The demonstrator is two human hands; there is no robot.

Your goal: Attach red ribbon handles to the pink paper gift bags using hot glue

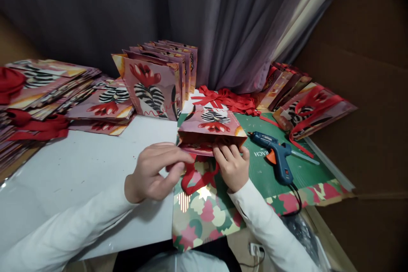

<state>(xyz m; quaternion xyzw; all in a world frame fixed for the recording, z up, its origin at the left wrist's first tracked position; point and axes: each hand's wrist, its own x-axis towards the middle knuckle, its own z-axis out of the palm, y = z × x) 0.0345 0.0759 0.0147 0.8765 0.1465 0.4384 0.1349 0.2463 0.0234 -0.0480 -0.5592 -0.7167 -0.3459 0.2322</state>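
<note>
A pink paper gift bag with a zebra-stripe and red flower print lies flat before me, its mouth toward me. My right hand has its bent fingers over the near rim and in the mouth, gripping the bag's edge; the fingertips are hidden. A red ribbon loop hangs from the mouth toward me. My left hand is at the mouth's left corner, index finger stretched out to touch the ribbon, thumb apart from it. A blue glue gun with an orange trigger lies right of the bag.
Upright bags stand behind. Flat bags are stacked at left with red ribbons on them. More ribbons lie at the back, and ribboned bags lean at right. A cord runs off the green board.
</note>
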